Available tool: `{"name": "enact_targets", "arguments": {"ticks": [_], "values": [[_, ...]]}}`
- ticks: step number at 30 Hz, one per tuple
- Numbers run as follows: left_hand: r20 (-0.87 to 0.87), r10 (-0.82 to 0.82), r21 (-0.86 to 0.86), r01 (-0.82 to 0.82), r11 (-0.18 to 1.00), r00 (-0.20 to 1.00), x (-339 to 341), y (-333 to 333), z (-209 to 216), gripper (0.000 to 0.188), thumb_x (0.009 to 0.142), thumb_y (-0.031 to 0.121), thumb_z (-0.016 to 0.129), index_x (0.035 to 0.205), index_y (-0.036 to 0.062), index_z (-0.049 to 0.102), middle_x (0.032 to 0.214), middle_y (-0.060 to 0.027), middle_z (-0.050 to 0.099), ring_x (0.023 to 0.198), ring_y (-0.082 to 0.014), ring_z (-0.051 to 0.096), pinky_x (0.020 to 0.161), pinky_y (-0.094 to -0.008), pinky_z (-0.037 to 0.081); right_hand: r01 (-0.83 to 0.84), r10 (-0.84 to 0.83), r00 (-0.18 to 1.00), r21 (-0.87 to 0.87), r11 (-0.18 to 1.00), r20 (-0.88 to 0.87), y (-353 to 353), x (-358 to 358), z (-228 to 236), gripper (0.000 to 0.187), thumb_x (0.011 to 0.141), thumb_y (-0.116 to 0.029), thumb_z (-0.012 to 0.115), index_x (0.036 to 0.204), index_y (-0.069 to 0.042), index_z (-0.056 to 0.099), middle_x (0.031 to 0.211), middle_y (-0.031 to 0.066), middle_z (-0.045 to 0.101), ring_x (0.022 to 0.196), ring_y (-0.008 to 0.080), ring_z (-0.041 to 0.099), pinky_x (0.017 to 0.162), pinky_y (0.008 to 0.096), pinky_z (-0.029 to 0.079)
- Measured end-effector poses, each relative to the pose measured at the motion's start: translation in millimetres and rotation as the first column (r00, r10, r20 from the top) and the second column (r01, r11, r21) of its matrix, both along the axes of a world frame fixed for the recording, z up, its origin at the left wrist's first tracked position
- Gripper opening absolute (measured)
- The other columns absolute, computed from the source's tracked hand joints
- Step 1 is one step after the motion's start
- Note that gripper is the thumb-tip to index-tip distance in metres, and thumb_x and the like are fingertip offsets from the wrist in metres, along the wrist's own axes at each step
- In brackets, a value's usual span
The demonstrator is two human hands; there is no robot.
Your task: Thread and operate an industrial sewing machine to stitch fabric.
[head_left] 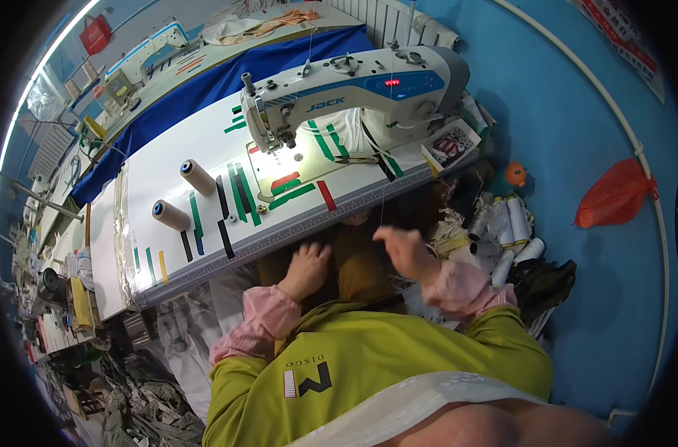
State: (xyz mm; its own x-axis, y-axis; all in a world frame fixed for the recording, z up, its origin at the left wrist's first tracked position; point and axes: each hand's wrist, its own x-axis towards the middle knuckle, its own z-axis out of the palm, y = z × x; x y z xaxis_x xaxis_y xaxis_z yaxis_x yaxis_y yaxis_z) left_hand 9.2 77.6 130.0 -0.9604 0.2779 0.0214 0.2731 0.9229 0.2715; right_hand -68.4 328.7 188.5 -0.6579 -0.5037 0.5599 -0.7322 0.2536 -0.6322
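Observation:
My left hand (308, 270) lies over my lap, just below the sewing table's front edge, its fingers loosely apart with nothing seen in them. My right hand (409, 255) is raised in front of the same edge, thumb and forefinger pinched at the lower end of a thin thread (382, 212). Above the hands stands a white and blue sewing machine (339, 97) with its lamp lit over the needle plate (268, 177). A pair of thread snips (357, 159) rests on the tabletop beside the plate. My brown trousers (357, 261) show between my hands.
Two beige thread cones (197, 177) stand on the table (149, 205) among coloured tape strips. A box of bobbins (451, 144) sits at its right end. White thread spools (516, 220) and scraps are heaped at right. A red bag (618, 195) hangs on the wall pipe.

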Motion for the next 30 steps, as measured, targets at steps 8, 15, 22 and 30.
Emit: {"name": "enact_targets", "arguments": {"ticks": [8, 15, 22, 30], "values": [[-0.066, 0.259, 0.925, -0.039, 0.379, 0.964, -174.2, 24.3, 160.3, 0.037, 0.097, 0.017, 0.060, 0.127, -0.0041, 0.059, 0.107, -0.0129, 0.070, 0.093, -0.0194, 0.067, 0.077, -0.0278, 0.052, -0.158, 0.196, 0.970, 0.239, 0.958, -0.141, -8.5, 34.4, -6.8, 0.023, 0.080, 0.003, 0.063, 0.103, 0.000, 0.067, 0.073, 0.0096, 0.065, 0.054, 0.0254, 0.063, 0.050, 0.0344, 0.052], [-0.114, 0.185, 0.813, -0.016, 0.583, 0.976, -205.6, 60.6, 169.7, 0.022, 0.094, 0.017, 0.064, 0.105, -0.0008, 0.071, 0.076, -0.0107, 0.070, 0.065, -0.0237, 0.068, 0.060, -0.0337, 0.050, -0.319, 0.457, 0.868, 0.488, 0.812, -0.192, -0.1, -36.7, 0.9, 0.034, 0.078, -0.003, 0.067, 0.112, -0.006, 0.067, 0.109, 0.0066, 0.067, 0.090, 0.0254, 0.065, 0.073, 0.0387, 0.055], [-0.543, 0.124, 0.606, 0.285, 0.742, 0.830, -202.9, 48.1, 187.2, 0.011, 0.087, 0.005, 0.060, 0.091, 0.0052, 0.071, 0.079, -0.0205, 0.067, 0.072, -0.0396, 0.066, 0.064, -0.0429, 0.052, -0.040, 0.043, 0.919, 0.014, 0.999, -0.391, -10.6, -211.6, 122.8, 0.044, 0.094, 0.001, 0.056, 0.137, -0.010, 0.054, 0.137, 0.0136, 0.055, 0.106, 0.0257, 0.064, 0.088, 0.0352, 0.053], [-0.581, 0.098, 0.443, 0.213, 0.871, 0.808, -227.8, 23.8, 248.0, 0.017, 0.092, 0.012, 0.058, 0.095, 0.0046, 0.073, 0.076, -0.0174, 0.067, 0.067, -0.0312, 0.066, 0.062, -0.0354, 0.051, -0.023, -0.068, 0.972, -0.380, 0.925, -0.225, -33.7, -234.8, 117.3, 0.029, 0.097, -0.015, 0.064, 0.125, -0.010, 0.064, 0.111, 0.0062, 0.068, 0.088, 0.0170, 0.067, 0.077, 0.0253, 0.054]]}}
